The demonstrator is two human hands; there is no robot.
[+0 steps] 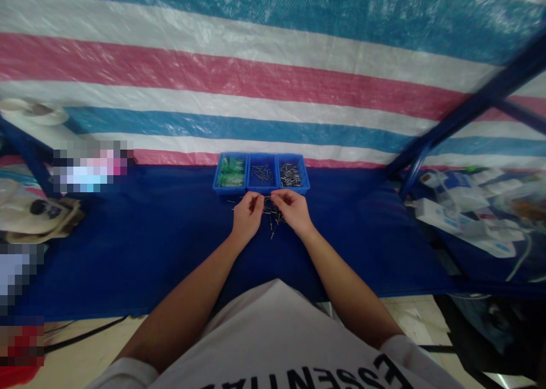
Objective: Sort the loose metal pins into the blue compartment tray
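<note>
The left hand (248,217) and right hand (293,210) cover part of the loose metal pins (273,218), and whether either hand holds one cannot be told — the green items (232,172) in the blue tray (216,173) are too small to make out, pixelated patches (91,166) blur things toward the left, and the shirt lettering (324,377) runs off the bottom edge

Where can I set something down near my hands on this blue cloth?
Open blue cloth stretches left of your left hand toward the beige cloth bag, and right of your right hand toward the white items. It's crowded between your hands, where loose metal pins scatter below the blue divided tray.
</note>
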